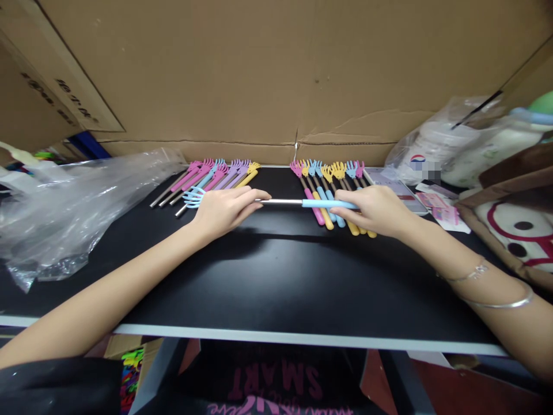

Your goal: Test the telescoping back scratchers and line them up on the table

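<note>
A light-blue back scratcher [283,202] with a metal rod is held level above the black table, spanning both hands. My left hand [227,208] is closed round its claw end, the blue claw fingers poking out on the left. My right hand [374,208] grips the blue handle, covering its end. Behind my left hand lies a row of pink, blue, purple and yellow claw heads on metal rods [194,178]. Beyond my right hand, several back scratchers with coloured handles [322,199] lie side by side, partly hidden by that hand.
A clear plastic bag [86,202] lies on the left of the black table [276,288]. Cardboard [242,75] walls the back. At right stand a bagged white cup [440,144], a flat box [397,187] and a brown plush-like bag [518,219]. Below sits a box of colourful pieces [132,369].
</note>
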Motion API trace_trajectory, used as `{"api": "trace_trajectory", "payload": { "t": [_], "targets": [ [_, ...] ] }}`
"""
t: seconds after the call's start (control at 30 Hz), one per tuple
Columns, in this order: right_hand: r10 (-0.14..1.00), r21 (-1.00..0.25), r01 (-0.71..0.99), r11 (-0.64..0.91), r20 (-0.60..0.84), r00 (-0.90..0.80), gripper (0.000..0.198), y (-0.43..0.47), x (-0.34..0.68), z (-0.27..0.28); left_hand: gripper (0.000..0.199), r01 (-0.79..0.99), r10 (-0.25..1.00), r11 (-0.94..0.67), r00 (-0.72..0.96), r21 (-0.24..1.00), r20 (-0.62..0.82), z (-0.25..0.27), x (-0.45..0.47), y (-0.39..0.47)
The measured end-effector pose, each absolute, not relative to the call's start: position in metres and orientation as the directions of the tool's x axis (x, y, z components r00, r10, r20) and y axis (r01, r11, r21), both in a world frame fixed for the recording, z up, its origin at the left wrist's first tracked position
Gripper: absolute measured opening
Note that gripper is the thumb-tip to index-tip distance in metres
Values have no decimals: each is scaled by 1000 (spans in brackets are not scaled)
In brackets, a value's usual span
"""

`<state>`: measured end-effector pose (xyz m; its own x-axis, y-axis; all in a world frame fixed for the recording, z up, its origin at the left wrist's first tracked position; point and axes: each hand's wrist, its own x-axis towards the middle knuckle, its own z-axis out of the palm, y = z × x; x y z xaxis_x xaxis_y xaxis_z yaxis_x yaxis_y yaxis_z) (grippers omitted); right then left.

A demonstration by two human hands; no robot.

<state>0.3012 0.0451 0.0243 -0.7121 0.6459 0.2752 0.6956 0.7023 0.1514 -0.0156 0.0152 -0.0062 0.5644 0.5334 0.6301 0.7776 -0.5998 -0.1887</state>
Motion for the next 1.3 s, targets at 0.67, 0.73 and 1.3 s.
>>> {"api": "trace_trajectory", "payload": {
  "t": [0.67, 0.73, 1.3],
  "targets": [
    [575, 297, 675, 675, 361, -734, 55, 40, 298, 21, 35, 710, 705, -687, 597, 157, 382, -7, -19, 18],
    [581, 321, 689, 649, 376, -722, 57, 39, 297, 22, 36, 678, 712, -696, 609, 237, 350, -4, -17, 17],
    [497, 374, 618, 691, 374, -783, 57, 33, 296, 21, 41, 780, 764, -617, 564, 102, 313, 0, -17, 12]
  ]
}}
